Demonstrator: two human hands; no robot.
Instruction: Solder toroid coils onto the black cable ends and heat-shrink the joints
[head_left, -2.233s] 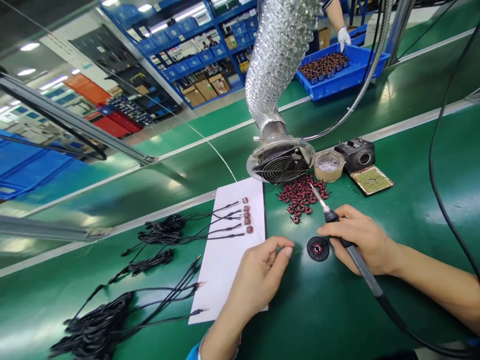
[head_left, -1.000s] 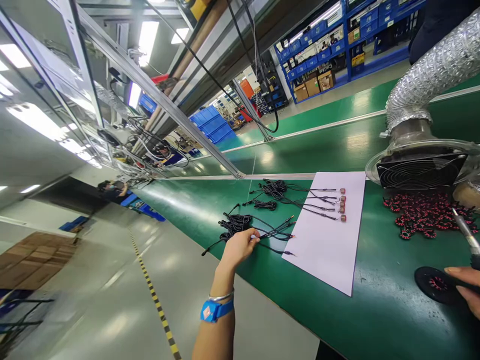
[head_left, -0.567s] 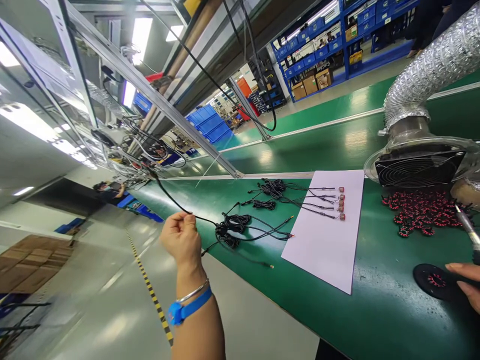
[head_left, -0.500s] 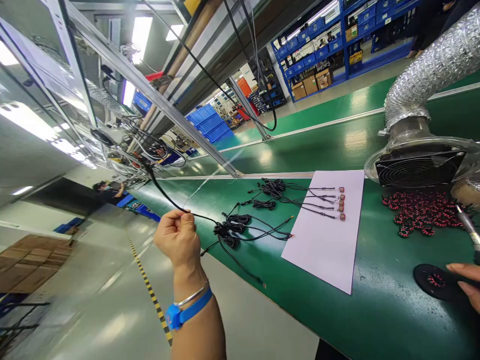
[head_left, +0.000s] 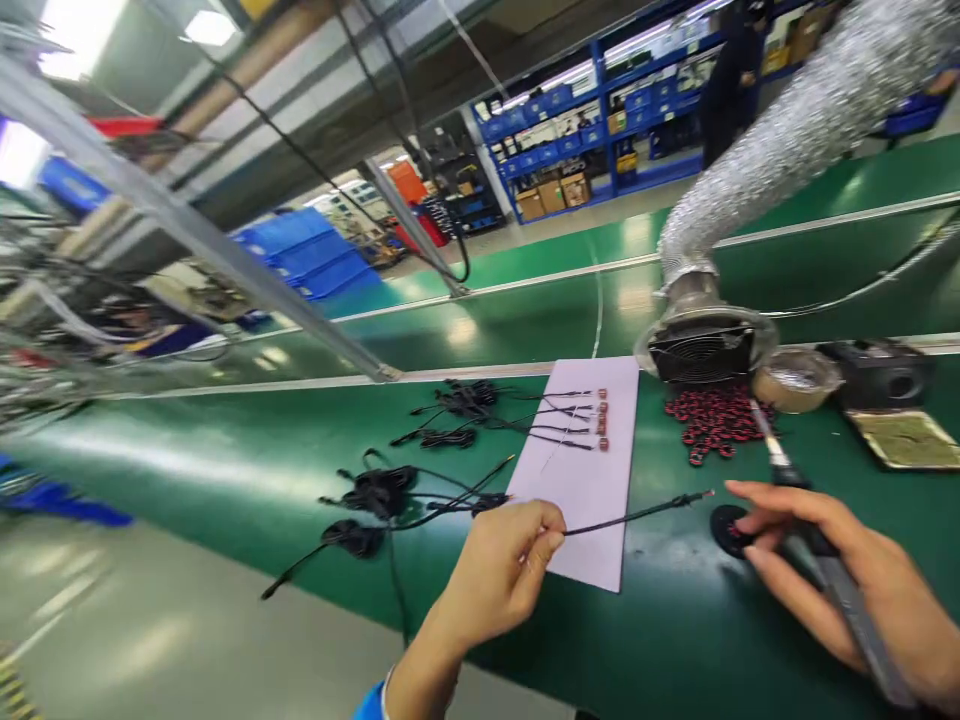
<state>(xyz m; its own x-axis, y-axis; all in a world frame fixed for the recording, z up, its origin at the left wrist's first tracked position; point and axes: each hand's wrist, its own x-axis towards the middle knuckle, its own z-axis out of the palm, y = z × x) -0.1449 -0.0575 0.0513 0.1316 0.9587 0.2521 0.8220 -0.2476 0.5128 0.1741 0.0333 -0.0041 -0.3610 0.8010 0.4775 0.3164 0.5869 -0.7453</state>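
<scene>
My left hand (head_left: 510,560) is closed in a pinch on a black cable (head_left: 630,518). The cable's bare end points right, over the white sheet (head_left: 592,560) and past its edge. My right hand (head_left: 847,580) holds a soldering iron (head_left: 844,590), its metal tip slanting away to the small red-and-black ring coils (head_left: 709,425). Index finger and thumb of that hand reach forward, apart from each other, beside a round black disc (head_left: 726,530). Part of the disc is hidden by the fingers. Cables with small reddish ring parts (head_left: 602,420) at their ends lie on the sheet.
Coiled black cables (head_left: 379,490) lie on the green bench (head_left: 247,440) at left. A fan (head_left: 701,355) with a silver duct (head_left: 780,140) stands behind the ring coils. Right of it are a tape roll (head_left: 796,378) and a tray holding a sponge-like pad (head_left: 907,438).
My left hand has swung right from the bench's left side and now pinches a cable near its end. More of my right hand and the soldering iron shows. The view has shifted right.
</scene>
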